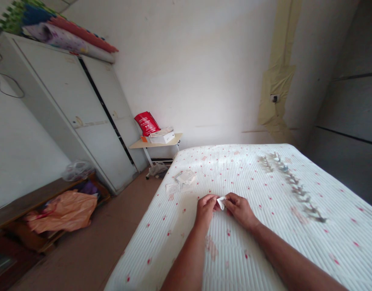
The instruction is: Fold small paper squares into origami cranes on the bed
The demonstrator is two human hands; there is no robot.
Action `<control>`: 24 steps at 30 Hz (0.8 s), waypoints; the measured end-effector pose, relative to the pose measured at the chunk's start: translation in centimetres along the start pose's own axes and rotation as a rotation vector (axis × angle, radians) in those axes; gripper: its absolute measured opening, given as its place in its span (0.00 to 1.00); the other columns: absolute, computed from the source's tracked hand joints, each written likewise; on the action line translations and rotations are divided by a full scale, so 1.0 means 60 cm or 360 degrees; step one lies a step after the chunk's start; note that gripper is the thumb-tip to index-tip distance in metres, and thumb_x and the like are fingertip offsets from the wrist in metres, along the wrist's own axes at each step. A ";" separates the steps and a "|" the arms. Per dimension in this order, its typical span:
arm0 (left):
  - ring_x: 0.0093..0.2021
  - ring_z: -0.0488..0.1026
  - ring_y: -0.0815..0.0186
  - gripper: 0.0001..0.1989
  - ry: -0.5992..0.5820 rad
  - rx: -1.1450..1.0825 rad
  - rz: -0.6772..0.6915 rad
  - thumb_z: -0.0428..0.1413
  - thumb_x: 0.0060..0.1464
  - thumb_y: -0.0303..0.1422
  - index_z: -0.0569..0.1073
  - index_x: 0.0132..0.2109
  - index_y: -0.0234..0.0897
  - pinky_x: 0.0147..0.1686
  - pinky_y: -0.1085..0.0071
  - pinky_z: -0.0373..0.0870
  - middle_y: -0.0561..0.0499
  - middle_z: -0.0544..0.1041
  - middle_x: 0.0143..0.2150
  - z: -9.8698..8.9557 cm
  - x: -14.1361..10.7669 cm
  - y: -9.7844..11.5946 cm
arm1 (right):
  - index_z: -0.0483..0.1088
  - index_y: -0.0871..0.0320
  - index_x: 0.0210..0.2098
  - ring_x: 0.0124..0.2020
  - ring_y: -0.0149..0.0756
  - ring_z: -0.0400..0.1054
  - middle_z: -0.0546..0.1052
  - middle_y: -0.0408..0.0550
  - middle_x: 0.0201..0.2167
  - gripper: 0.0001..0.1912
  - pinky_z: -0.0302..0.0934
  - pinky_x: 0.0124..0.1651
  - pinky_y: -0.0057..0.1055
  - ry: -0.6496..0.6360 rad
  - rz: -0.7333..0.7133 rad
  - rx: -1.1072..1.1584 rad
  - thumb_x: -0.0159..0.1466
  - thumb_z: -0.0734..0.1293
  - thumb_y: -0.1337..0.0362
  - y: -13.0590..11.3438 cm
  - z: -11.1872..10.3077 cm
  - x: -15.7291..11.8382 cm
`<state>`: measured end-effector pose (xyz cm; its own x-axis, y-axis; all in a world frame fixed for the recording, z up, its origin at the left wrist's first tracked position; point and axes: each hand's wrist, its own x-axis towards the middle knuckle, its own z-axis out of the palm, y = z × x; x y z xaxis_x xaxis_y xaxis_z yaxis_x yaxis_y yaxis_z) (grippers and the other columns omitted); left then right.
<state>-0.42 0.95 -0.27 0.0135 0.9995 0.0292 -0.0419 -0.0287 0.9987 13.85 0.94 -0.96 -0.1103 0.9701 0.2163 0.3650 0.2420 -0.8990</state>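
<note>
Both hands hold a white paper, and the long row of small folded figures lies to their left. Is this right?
Not quite: the left hand and right hand hold the white paper, but in the head view the long row of small folded figures lies to their right, not left.

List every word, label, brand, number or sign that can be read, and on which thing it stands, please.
No text can be read with certainty.
Red bag: white lettering, too small and blurred.
White box: any marking is too small.
Papers on the bed: faint print-like lines, too small.
White piece between left hand and right hand: no writing visible.
</note>
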 end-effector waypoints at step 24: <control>0.24 0.68 0.70 0.15 -0.0156 0.0024 -0.0008 0.54 0.44 0.40 0.74 0.32 0.30 0.26 0.76 0.63 0.51 0.72 0.23 -0.001 0.002 0.000 | 0.62 0.57 0.20 0.15 0.26 0.57 0.64 0.37 0.13 0.14 0.52 0.22 0.24 0.0102 0.0063 0.0099 0.56 0.61 0.54 -0.011 0.004 -0.003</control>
<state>-0.47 1.08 -0.26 0.1115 0.9934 0.0274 -0.0263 -0.0246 0.9994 13.41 0.58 -0.48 -0.0370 0.9787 0.2020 0.3098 0.2034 -0.9288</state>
